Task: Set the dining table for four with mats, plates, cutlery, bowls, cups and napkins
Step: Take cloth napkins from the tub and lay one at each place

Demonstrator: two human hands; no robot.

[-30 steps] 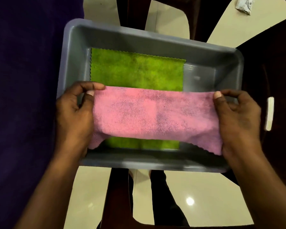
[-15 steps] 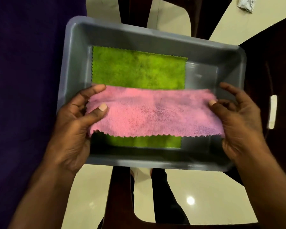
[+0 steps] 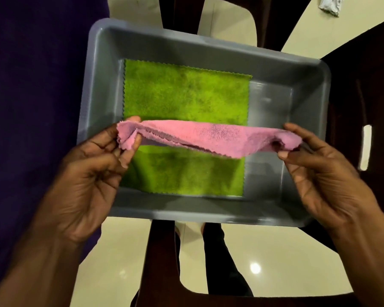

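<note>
One napkin [image 3: 208, 138] hangs above another napkin [image 3: 186, 96] in the tub [image 3: 164, 41].

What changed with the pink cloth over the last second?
Both hands, left hand and right hand, kept their grip on the ends of the pink cloth and folded it from a broad panel into a narrow band. The green cloth stayed flat in the grey tub.

We count one grey plastic tub [image 3: 98, 85], and two cloth napkins: one green napkin [image 3: 186, 94] and one pink napkin [image 3: 208, 136]. We also count two hands, a left hand [image 3: 91, 180] and a right hand [image 3: 326, 173].
</note>
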